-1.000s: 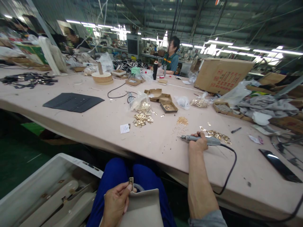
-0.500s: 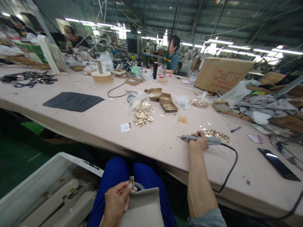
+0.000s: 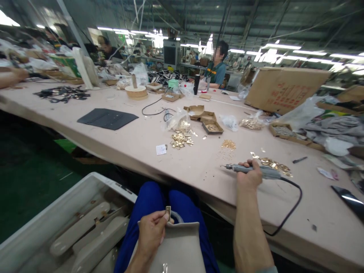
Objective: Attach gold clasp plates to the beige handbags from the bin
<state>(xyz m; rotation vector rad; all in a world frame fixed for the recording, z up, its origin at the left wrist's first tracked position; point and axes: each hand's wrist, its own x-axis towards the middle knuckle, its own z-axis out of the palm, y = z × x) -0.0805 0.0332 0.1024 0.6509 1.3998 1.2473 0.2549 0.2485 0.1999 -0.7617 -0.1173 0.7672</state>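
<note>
grey driver (image 3: 267, 173) in right hand (image 3: 250, 179), near table (image 3: 184, 170) edge.

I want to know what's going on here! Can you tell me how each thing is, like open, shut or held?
Left grip, shut on clasp.
Right grip, shut on driver.
Driver, flat on table, cord attached.
Bag, on lap, clasp at its top edge.
Small boxes, open.
Bin, open, holds beige pieces.
</note>
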